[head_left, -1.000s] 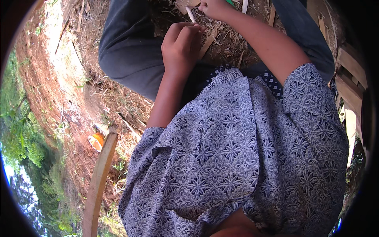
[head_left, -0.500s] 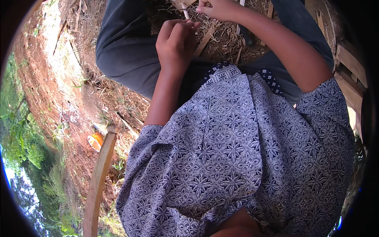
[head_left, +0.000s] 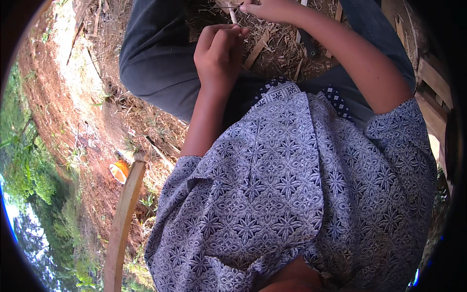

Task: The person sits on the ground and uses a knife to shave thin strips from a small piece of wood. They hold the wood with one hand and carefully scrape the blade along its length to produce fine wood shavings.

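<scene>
Bamboo strips point(head_left: 256, 47) and dry straw point(head_left: 277, 53) crowd the ground between the knees, so the left hand point(head_left: 220, 53) has little room there. To its left, the dark trouser leg point(head_left: 155, 58) blocks the way; beyond it, bare soil point(head_left: 63, 97) lies open.

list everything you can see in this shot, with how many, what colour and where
bamboo strips: several, pale tan, on the ground by the hands, top centre
dry straw litter: a patch, brown, under the strips
orange object: one, on the red soil, left; kind unclear
wooden pole: one, tan, lower left
wooden slats: a few, brown, right edge
green plants: far left
left hand: closed around a thin strip, contents hard to see
right hand: top edge, partly cropped
</scene>
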A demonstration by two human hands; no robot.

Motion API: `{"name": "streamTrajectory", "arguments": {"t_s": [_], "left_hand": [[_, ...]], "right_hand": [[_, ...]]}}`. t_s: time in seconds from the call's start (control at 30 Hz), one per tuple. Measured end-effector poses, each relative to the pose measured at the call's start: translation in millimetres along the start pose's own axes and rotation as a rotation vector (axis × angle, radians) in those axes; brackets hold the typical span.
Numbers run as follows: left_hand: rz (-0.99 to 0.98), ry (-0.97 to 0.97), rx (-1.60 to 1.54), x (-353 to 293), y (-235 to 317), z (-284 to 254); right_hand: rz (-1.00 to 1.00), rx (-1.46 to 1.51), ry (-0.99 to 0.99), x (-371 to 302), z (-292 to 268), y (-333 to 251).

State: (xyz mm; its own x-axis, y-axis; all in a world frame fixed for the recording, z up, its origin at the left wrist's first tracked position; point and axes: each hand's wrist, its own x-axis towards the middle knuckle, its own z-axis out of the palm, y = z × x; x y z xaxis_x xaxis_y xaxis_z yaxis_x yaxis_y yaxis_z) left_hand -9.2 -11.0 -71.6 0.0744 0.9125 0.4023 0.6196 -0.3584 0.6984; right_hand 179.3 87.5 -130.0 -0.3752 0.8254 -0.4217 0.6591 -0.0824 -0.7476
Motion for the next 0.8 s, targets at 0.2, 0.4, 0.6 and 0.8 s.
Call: {"name": "streamTrajectory", "arguments": {"t_s": [0.2,0.4,0.6,0.8], "left_hand": [[0.043,-0.001,-0.004,3,1,6],[0.038,-0.032,0.007,0,3,3],[0.033,-0.011,-0.002,5,6,4],[0.029,0.006,-0.013,2,2,4]], "right_hand": [[-0.034,-0.106,0.021,-10,-7,8],[0.017,-0.076,0.071,10,15,12],[0.222,-0.049,0.099,37,43,57],[0.041,-0.017,-0.024,1,5,31]]}}
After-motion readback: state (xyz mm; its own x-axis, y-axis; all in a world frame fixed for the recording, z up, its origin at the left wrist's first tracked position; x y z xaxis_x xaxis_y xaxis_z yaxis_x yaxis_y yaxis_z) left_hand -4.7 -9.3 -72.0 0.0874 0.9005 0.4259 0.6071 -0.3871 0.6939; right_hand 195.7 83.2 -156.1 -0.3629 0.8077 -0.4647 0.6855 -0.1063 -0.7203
